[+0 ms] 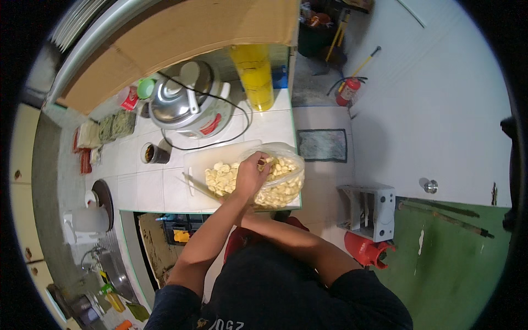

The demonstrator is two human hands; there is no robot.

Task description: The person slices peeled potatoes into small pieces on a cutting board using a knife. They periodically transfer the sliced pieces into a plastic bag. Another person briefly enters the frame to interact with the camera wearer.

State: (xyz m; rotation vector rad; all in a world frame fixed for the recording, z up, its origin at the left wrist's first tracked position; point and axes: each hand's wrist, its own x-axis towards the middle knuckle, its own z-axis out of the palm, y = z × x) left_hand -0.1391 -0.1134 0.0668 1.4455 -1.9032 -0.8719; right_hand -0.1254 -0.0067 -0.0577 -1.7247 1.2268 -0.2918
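Note:
My left hand (pixel 251 172) is at the mouth of a clear plastic bag (pixel 298 165), its fingers closed around pale pieces that look like peeled garlic cloves. Many more cloves (pixel 278 193) fill the bag, which rests at the counter's right end, partly over a white cutting board (pixel 199 161). Flat, pale slices (pixel 220 175) lie heaped on the board. Crossing beneath my left forearm, my right hand (pixel 245 215) is mostly hidden. From it a knife (pixel 200 186) points up and left along the heap's near side; its handle is covered.
Behind the board stand a rice cooker (pixel 187 107) with a looping black cord (pixel 206 147) and a tall yellow container (pixel 253 78). A cup of dark contents (pixel 156 153) is left of the board. A sink (pixel 113 268) lies at lower left. The tiled counter's edge (pixel 296 136) borders the floor at right.

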